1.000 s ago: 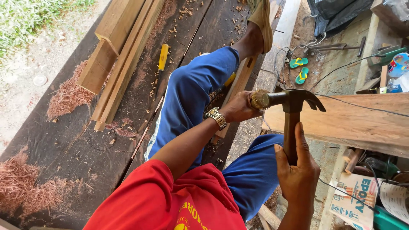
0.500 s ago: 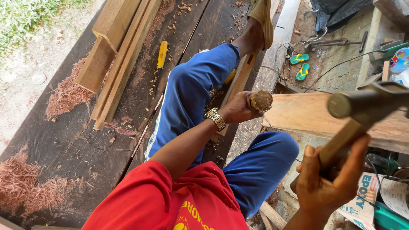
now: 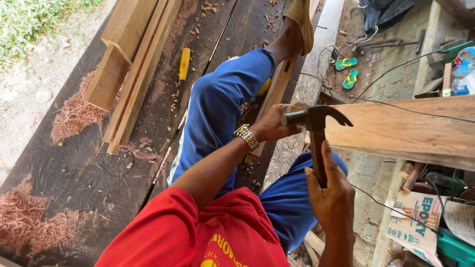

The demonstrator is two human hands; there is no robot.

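Hammer [image 3: 316, 129] head meets the wooden chisel handle [image 3: 296, 110] that the left hand [image 3: 269, 126] grips, while the right hand [image 3: 332, 195] is closed round the hammer's shaft; the strike lands just beside the near end of the pale plank [image 3: 401, 129] at right. Chiselling looks under way, with chips lying on the dark surface [image 3: 99, 188], but how deep the cut has gone cannot be judged: blade and workpiece are hidden behind the left hand and blue trouser leg [image 3: 217, 109]

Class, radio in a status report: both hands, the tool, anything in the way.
Right hand grips hammer. Left hand holds chisel handle under hammer head. Plank and cable close by.
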